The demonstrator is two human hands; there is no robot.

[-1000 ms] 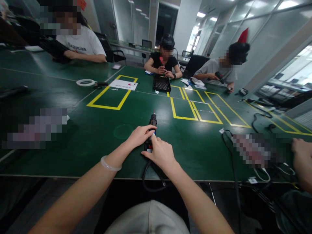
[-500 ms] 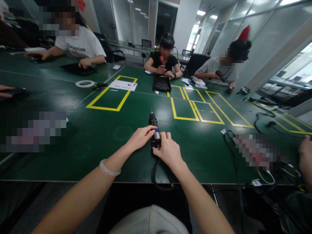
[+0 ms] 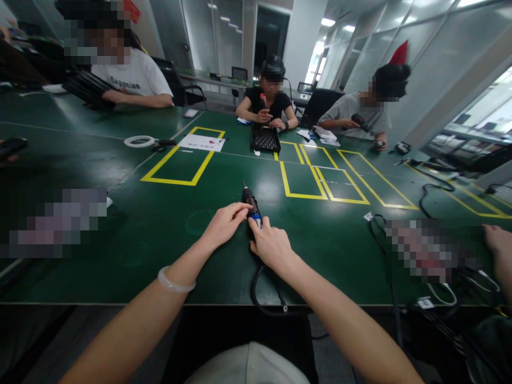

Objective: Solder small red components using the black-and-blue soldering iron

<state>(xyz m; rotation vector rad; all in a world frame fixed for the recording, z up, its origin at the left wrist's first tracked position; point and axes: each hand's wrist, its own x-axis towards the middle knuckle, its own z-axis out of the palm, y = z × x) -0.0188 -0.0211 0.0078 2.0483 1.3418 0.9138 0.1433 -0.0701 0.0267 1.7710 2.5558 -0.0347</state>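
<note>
An electric screwdriver (image 3: pixel 252 202) lies on the green table, its thin bit pointing away from me. Its body is black with a blue ring and a silvery section behind it. From the left, my left hand (image 3: pixel 224 224) has its fingers pressed together against the front part of the body. My right hand (image 3: pixel 272 244) is wrapped over the rear of the screwdriver from the right and hides that end. A black cord (image 3: pixel 254 290) loops toward the table's front edge below my right hand.
Yellow tape rectangles (image 3: pixel 168 182) mark the table (image 3: pixel 160 277). A white sheet (image 3: pixel 202 143), a white ring (image 3: pixel 139 141) and a black tray (image 3: pixel 265 140) lie farther off. Cables (image 3: pixel 390 266) run at the right. Several people sit around; one holds a dark drill-like tool (image 3: pixel 360 122).
My right hand has moved forward along the screwdriver, covering its rear end. The screwdriver has tilted slightly left. At far left, a person has lifted a dark flat object.
</note>
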